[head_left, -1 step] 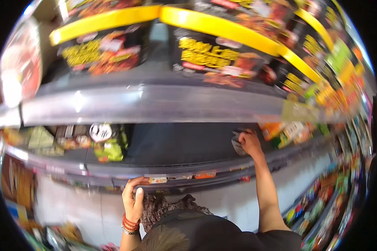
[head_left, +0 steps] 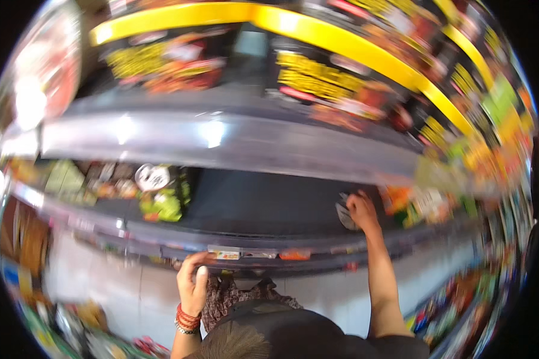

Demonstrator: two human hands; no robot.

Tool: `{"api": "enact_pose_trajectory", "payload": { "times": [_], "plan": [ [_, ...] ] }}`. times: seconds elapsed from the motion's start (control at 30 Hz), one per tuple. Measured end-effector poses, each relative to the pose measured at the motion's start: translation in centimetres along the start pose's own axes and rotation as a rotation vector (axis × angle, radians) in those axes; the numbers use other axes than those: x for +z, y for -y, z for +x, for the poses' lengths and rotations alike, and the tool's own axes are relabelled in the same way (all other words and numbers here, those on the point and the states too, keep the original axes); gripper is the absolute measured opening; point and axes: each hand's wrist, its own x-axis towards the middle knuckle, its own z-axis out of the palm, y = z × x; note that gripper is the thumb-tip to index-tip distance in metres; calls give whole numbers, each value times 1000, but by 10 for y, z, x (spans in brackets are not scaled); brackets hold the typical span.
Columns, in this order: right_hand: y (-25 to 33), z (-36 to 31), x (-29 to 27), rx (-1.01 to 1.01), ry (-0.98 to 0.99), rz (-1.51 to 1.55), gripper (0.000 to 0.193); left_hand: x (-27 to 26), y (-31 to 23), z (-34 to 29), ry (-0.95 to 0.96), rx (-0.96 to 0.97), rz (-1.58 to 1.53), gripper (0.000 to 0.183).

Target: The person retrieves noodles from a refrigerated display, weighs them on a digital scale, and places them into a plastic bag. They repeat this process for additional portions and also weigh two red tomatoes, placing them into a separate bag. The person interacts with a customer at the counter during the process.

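Observation:
My right hand (head_left: pixel 363 210) is closed around a grey cloth (head_left: pixel 345 213) and presses it on the dark shelf surface (head_left: pixel 263 200), towards its right end. Part of the cloth sticks out to the left of my fingers. Lower down, at the shelf's front edge, is my left hand (head_left: pixel 193 281), with red and beaded bracelets at the wrist. Its fingers curve towards the label strip (head_left: pixel 245 253) and the thumb stands apart. Nothing shows in this hand; whether its fingertips touch the edge is unclear.
Green packs (head_left: pixel 161 203) stand left of the bare shelf stretch, orange and green packs (head_left: pixel 422 203) right of it. Above juts an upper shelf edge (head_left: pixel 221 134) with black-and-yellow boxes (head_left: pixel 323 81) behind it. More goods (head_left: pixel 461 293) stand low at the right.
The view has tilted: the shelf's left side sits higher and its right side lower. My right hand and the cloth appear slightly further right and lower; my left hand has hardly moved.

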Motion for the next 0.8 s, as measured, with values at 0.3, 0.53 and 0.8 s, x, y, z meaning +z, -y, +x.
{"api": "enact_pose_trajectory", "payload": {
  "times": [0.3, 0.53, 0.8],
  "plan": [
    [16, 117, 40, -480, -132, 131, 15, 81, -16, -96, -137, 69, 188, 31],
    [-156, 180, 87, 90, -143, -191, 46, 67, -3, -162, -280, -57, 261, 32],
    [-136, 168, 91, -332, -406, -102, 55, -19, -27, -204, -354, -92, 466, 29]
  ]
}}
